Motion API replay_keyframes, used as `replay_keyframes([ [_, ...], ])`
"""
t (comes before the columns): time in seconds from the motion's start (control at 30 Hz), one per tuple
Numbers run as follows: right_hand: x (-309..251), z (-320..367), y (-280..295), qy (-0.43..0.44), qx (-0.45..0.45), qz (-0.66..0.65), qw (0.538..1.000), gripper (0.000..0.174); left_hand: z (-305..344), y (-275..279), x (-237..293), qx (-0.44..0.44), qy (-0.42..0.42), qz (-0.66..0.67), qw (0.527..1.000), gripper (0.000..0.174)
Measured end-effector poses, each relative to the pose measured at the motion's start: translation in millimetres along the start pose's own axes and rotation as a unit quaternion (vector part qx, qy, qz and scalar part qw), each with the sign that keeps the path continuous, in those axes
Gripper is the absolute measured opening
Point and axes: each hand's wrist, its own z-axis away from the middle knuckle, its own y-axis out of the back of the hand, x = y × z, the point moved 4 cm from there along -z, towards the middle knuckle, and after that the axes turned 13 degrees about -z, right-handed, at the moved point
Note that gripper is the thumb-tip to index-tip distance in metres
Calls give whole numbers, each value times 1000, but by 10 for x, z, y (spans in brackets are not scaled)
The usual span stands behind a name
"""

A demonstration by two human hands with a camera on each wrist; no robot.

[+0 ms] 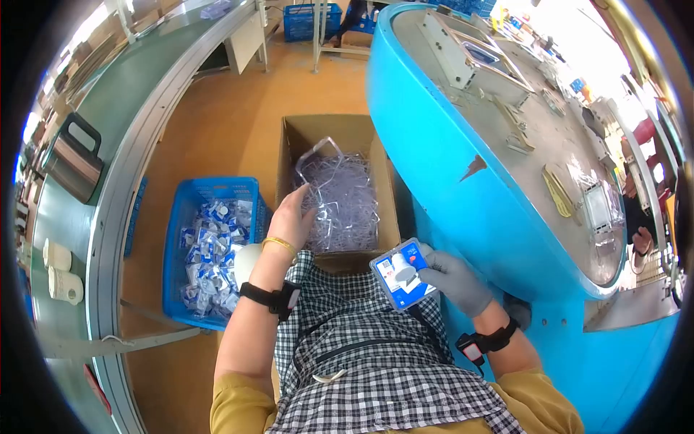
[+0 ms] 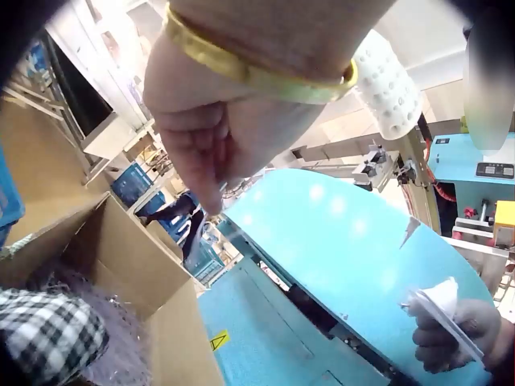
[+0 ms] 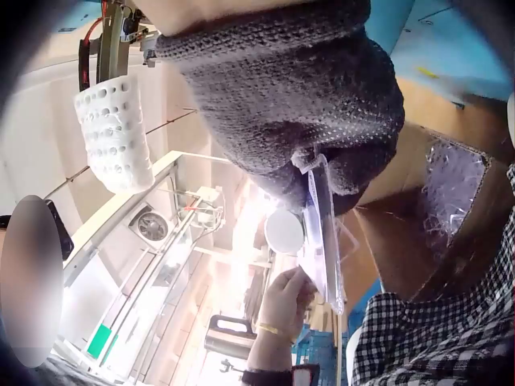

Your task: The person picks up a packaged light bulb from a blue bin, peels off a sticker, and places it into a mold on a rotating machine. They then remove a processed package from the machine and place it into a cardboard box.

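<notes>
My right hand (image 1: 457, 282), in a grey knit glove, pinches a clear plastic blister pack (image 1: 423, 295) by its edge. The pack has a blue and white printed card, and a round white piece (image 3: 284, 232) stands out from its face. My bare left hand (image 1: 290, 219) is over the near left side of a cardboard box (image 1: 390, 210). Its thumb and forefinger are apart in the head view. A bent loop of clear plastic strip (image 1: 337, 147) appears just beyond its fingertips, above the clear plastic scraps (image 1: 347, 210) in the box.
A blue crate (image 1: 173, 253) full of small blue and white packs stands left of the box. A large blue round-edged machine table (image 1: 412, 123) rises close on the right. Along the left runs a green-topped bench (image 1: 137, 108) with a metal kettle (image 1: 74, 159).
</notes>
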Motion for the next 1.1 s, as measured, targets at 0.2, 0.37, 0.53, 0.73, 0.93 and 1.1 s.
replay_keyframes([
  [0.2,50,41,-51,-28,20,3,999,18,499,-106,444,-285,133,267,911,26],
  [0.37,-40,-32,-294,-41,-44,29,998,22,846,-103,711,-269,33,276,922,23],
  [0.53,-6,-69,-437,-25,-70,27,997,18,939,5,665,-265,27,312,912,26],
  [0.73,38,-62,-496,-87,-51,51,994,21,1020,151,381,-182,61,228,954,27],
  [0.93,104,-47,-302,-57,-6,12,998,22,1048,627,-801,73,206,13,976,25],
  [1.1,226,-57,-221,-63,-6,0,998,22,978,979,-1363,140,163,-129,968,19],
])
